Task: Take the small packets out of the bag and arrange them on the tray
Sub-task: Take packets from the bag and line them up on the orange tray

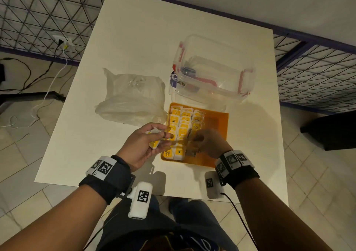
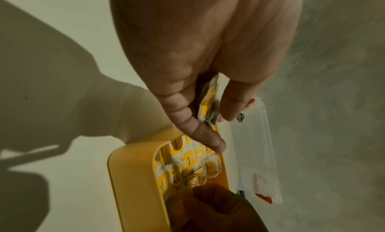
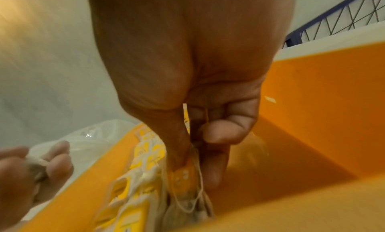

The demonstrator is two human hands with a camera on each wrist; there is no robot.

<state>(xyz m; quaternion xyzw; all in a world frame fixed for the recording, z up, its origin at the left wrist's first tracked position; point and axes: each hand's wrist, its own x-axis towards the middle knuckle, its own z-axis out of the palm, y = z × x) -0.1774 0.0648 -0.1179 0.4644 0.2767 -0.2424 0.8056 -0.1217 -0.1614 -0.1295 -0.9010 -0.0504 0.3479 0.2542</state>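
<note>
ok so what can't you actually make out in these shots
- Plastic bag: whether packets remain inside; head view, crumpled film hides it.
- Left hand: how many packets it holds; fingers cover them in every view.
- Right hand: its packet is motion-blurred.
- Tray: near packet rows hidden by both hands.
- Packet print: too small.

Left hand palm-up with fingers curled in a pinch, right hand knuckles-up, fingertips pinched downward

"RELAX" legible on packets in tray; big "C" on box label; rest unreadable.
</note>
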